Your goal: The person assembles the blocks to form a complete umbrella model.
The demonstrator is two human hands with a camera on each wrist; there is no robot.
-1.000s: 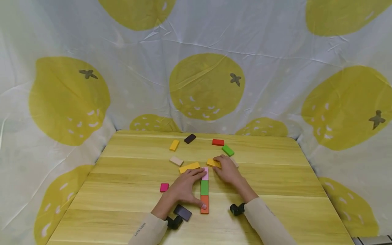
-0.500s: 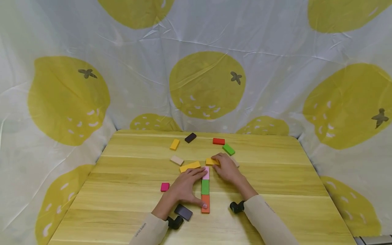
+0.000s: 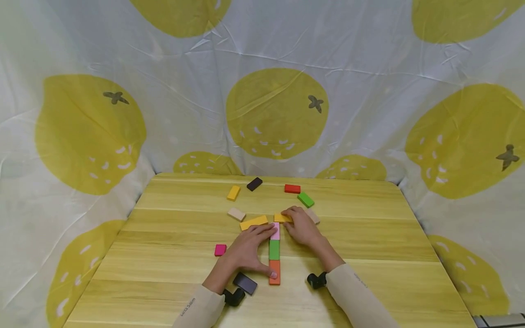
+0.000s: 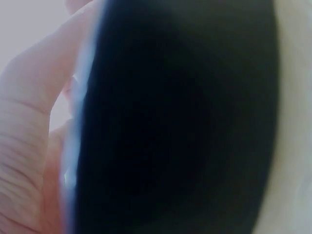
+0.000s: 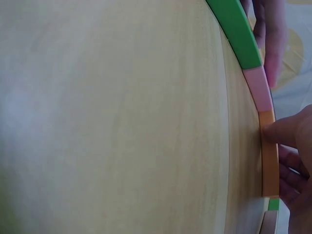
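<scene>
A straight row runs away from the person in the head view: an orange-red block [image 3: 275, 272], a green block [image 3: 274, 249] and a pink block [image 3: 276, 231]. The left hand [image 3: 246, 253] spans this row, its thumb resting on the orange-red block and its fingertips on the pink one. At the row's far end, the right hand [image 3: 303, 228] pinches a yellow block [image 3: 280, 217] lying crosswise. In the right wrist view that yellow block [image 5: 269, 161], looking orange there, appears to meet the pink block [image 5: 258, 87]. A dark shape covers most of the left wrist view.
Left of the row lie a longer yellow block [image 3: 253, 222], a beige block [image 3: 236, 214], a magenta block [image 3: 220, 250] and a dark grey block [image 3: 245, 283]. Farther back are yellow [image 3: 233, 193], black [image 3: 254, 184], red [image 3: 292, 188] and green [image 3: 305, 199] blocks.
The right hand has slid the yellow block slightly left, over the pink block's far end. The left hand has stayed on the row.
</scene>
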